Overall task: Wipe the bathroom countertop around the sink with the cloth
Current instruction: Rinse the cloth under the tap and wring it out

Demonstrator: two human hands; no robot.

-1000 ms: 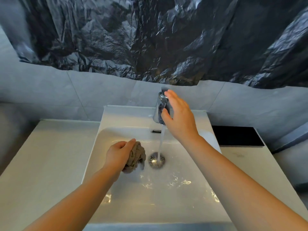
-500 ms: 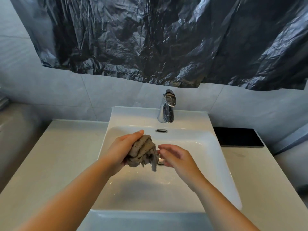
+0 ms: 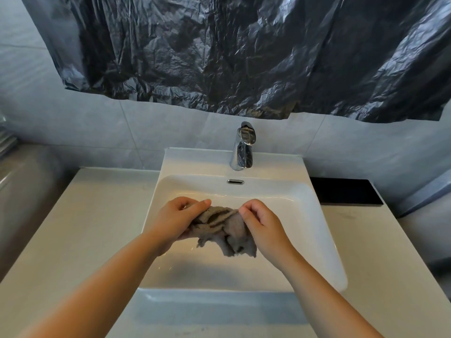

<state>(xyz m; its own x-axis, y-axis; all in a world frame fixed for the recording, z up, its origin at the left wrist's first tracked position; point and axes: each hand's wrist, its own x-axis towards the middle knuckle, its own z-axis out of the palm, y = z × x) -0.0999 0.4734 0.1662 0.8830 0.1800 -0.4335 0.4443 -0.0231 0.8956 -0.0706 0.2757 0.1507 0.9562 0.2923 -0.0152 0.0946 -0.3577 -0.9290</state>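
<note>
A wet grey-brown cloth (image 3: 220, 228) hangs bunched over the white sink basin (image 3: 319, 240), held between both hands. My left hand (image 3: 174, 219) grips its left end and my right hand (image 3: 262, 224) pinches its right end, so the cloth stretches between them with a loose part drooping below. The pale countertop (image 3: 92, 220) spreads on both sides of the sink. The chrome faucet (image 3: 242, 148) stands behind the basin and no water runs from it.
A black flat tray or mat (image 3: 346, 192) lies on the counter right of the sink, against the wall. Crumpled black plastic sheeting (image 3: 244, 52) hangs over the grey tiled wall above the faucet. A grey surface (image 3: 22, 186) sits lower at the left.
My right hand left the faucet handle and the water stopped. Both hands came together over the basin; the right hand now grips the cloth, which has been pulled out wider.
</note>
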